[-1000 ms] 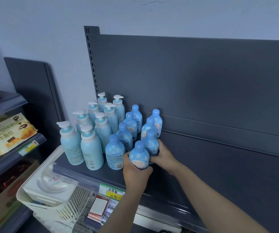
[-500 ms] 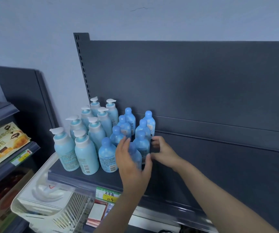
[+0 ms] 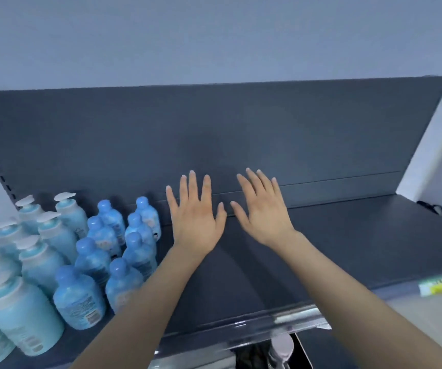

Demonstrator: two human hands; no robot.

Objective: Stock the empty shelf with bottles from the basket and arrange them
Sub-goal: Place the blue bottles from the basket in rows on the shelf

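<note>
On the shelf, pump bottles stand leftmost, capped bottles just right of them, then my left hand, then my right hand.

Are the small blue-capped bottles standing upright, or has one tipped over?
Upright: all the blue-capped bottles on the shelf have caps pointing up; none lies sideways.

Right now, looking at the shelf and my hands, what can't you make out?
All head view.
Pump bottles: the left edge cuts off the nearest ones, so no full count.
Blue-capped bottles: labels too blurred to read.
Price tag: motion-blurred, print unreadable.
Left hand and right hand: spread open over the shelf; whether they touch it is unclear.
Pale object below the shelf: cut by the bottom edge.
</note>
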